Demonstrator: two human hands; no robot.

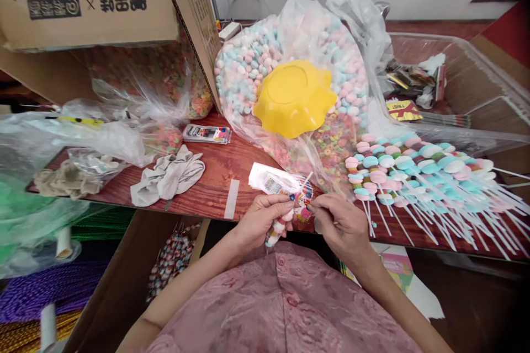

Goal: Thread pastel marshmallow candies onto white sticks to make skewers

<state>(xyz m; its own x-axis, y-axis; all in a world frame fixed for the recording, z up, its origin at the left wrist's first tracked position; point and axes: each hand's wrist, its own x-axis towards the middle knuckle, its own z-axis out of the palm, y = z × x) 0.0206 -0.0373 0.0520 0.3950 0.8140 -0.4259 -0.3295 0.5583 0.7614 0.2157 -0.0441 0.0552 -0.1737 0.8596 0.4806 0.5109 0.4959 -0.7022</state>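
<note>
Skewer (277,227) in the left hand (261,216), at the table's near edge, the right hand (343,224) close by at three o'clock.
The left pinches the skewer near its top, the stick angled towards one o'clock; the right's fingertips are drawn together beside it, though what lies between them is too small to tell. A light, steady pinch on the stick should serve best, since squeezing could dent sweets that look soft. The packet (265,177) just beyond, at twelve, crowds the fingers; past it a yellow bowl (296,100) sits on a bag (236,66) of sweets. A pile (414,168) of skewers at three limits the right elbow's room; a tub (488,88) lies at two, a cloth (169,176) at ten.
</note>
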